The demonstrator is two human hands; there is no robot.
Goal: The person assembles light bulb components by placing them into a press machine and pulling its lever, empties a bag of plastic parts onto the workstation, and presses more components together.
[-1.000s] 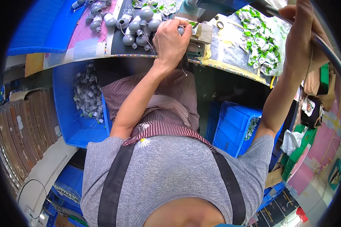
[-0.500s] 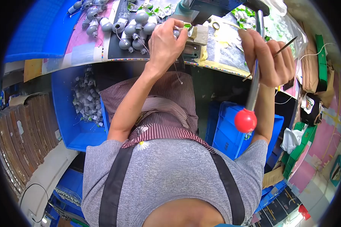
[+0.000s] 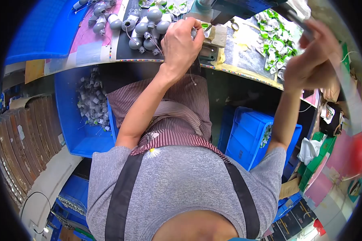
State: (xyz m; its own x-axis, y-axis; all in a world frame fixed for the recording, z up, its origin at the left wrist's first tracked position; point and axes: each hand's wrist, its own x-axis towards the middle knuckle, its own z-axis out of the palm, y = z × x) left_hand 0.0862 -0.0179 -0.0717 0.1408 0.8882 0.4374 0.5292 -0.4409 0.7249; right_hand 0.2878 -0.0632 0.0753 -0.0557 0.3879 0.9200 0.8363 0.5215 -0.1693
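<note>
head view: the right hand [image 3: 311, 60] has swung the lever [image 3: 346, 80] back up, fingers curled round its blurred bar. left hand [image 3: 182, 42] stays pinching a small part [image 3: 194, 33] on the bench [image 3: 245, 56] beside the grey bulbs [image 3: 147, 26].

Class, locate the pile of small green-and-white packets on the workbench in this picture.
In the head view the green-and-white packets lie at the upper right on the workbench, just beside the blurred right hand and right of the grey bulb-shaped parts.

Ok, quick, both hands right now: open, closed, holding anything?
Left hand: closed, pinching a small grey part at the bench edge.
Right hand: closed around the press lever, blurred with motion.
</note>
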